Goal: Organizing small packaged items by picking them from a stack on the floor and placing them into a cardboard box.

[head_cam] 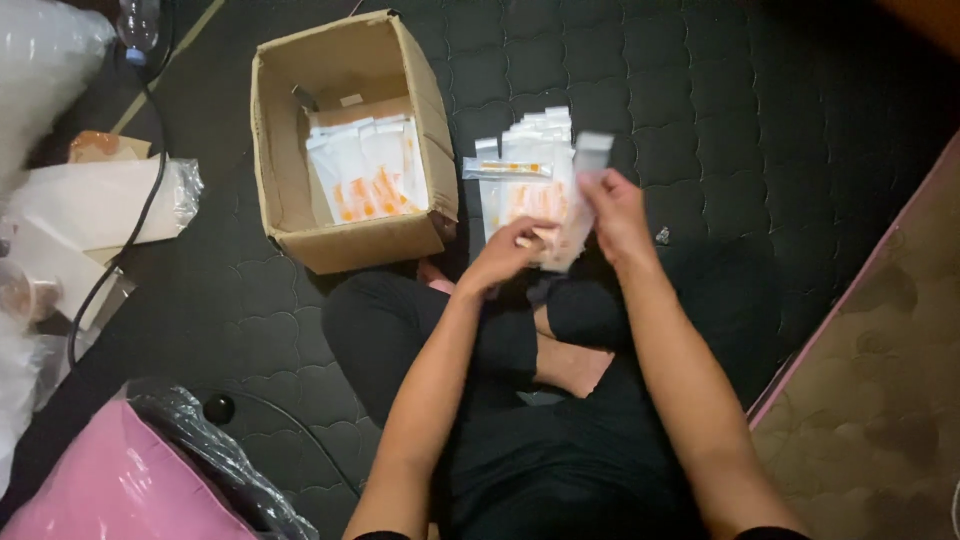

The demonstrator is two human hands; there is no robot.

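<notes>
Dark quilted mattress (pixel 700 110), sitter cross-legged. Cardboard box (pixel 340 150): partly filled with white-orange packets. Right of box: loose packet pile (pixel 525 165), seemingly unsorted. Left hand (pixel 505 255) and right hand (pixel 615 215) both pinching one packet (pixel 570 225).

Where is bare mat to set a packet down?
Free: dark mat right of the packet pile, up to the pink edge; also the strip below the cardboard box. Crowded: between box and pile, where both hands work.
</notes>
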